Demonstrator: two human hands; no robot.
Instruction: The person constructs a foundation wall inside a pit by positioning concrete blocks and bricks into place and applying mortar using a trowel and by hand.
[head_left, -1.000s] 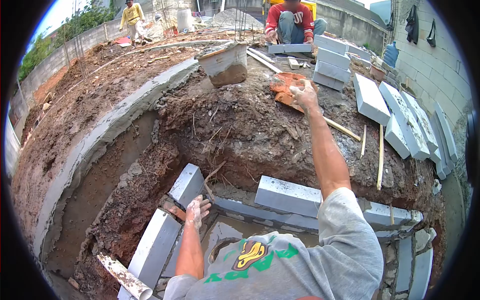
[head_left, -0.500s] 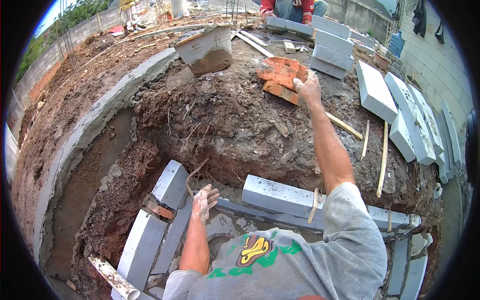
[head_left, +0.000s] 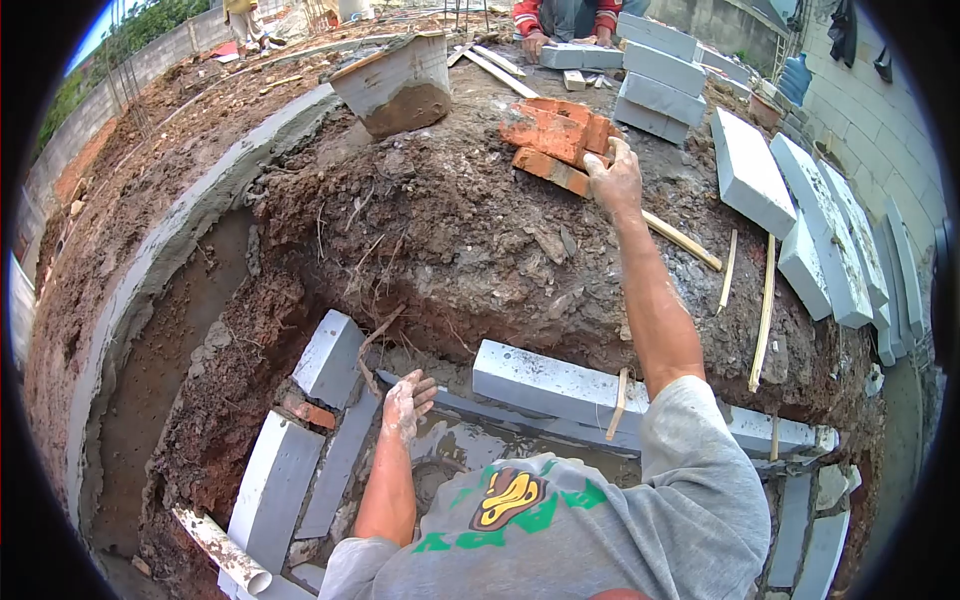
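My right hand (head_left: 614,182) reaches up the dirt bank to a small pile of red bricks (head_left: 548,128). Its thumb and fingers close round the right end of a brick there; part of the grip is hidden. A lower brick (head_left: 552,172) lies tilted on the soil beneath. My left hand (head_left: 408,402), dusted with mortar, hangs over the trench with its fingers spread and nothing in them. Close by it stand a short grey-white block (head_left: 330,352) and a thin root (head_left: 372,345). A long block (head_left: 560,385) lies to its right along the trench.
A mortar tub (head_left: 395,85) sits on the bank. Stacked blocks (head_left: 662,85) and leaning blocks (head_left: 755,175) stand at the right. Wooden sticks (head_left: 682,240) lie on the soil. A white pipe (head_left: 222,550) is lower left. A co-worker's hand (head_left: 535,45) is at the top.
The view has shifted slightly. My right hand stays at the bricks, and the left remains spread. The co-worker's block, tilted earlier, now lies flatter.
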